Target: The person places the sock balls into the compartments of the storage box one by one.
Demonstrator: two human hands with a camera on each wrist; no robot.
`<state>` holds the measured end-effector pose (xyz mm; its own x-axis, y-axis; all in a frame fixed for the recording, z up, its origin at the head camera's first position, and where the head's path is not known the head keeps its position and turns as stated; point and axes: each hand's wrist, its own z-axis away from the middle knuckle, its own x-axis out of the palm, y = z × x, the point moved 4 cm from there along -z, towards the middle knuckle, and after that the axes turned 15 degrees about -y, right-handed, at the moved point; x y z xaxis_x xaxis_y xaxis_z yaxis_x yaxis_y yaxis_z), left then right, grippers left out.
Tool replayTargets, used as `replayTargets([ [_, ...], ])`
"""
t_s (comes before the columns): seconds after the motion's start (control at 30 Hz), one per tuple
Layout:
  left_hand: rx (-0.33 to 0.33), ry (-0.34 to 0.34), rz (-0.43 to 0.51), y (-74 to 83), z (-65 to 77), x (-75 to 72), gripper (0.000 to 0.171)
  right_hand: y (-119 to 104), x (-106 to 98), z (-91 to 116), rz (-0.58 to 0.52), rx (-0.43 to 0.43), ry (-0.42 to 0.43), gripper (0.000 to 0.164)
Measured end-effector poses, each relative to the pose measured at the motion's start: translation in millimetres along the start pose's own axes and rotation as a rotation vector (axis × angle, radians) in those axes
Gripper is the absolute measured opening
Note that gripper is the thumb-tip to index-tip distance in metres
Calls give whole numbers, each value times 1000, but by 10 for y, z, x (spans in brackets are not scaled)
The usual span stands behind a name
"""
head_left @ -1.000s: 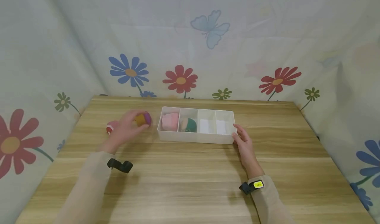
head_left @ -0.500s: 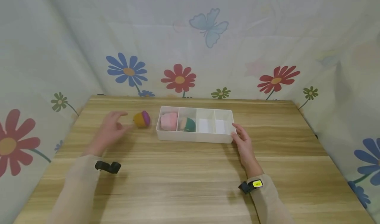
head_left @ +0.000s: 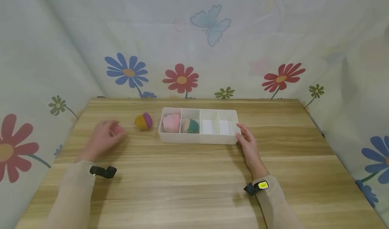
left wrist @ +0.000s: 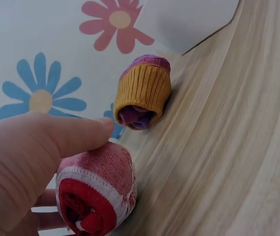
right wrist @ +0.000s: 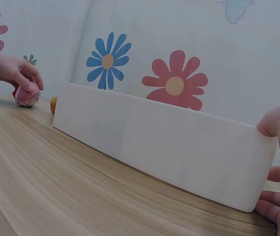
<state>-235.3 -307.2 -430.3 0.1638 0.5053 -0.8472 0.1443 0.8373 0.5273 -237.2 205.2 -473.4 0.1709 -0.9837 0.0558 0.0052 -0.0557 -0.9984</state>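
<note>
Against a flowered backdrop [head_left: 146,23], at a wood-grain table [head_left: 182,181], pinched the pink-and-red sock [left wrist: 104,179], left of a mustard sock [head_left: 143,121], between left hand [head_left: 104,134] thumb and curled fingers; gripped the white box [head_left: 197,139] by its right end with the right hand [head_left: 250,148]. Judged soft, light, best squeezed at round sides; had bare wood before the box's rim.
</note>
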Motion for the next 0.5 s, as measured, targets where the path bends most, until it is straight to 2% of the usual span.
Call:
replayTargets([
  [0.27, -45, -57, 10, -32, 9, 10, 70, -17, 5, -1, 13, 2, -8, 41],
  [0.5, -57, -27, 15, -83, -6, 20, 69, -25, 3, -1, 17, 8, -7, 40],
])
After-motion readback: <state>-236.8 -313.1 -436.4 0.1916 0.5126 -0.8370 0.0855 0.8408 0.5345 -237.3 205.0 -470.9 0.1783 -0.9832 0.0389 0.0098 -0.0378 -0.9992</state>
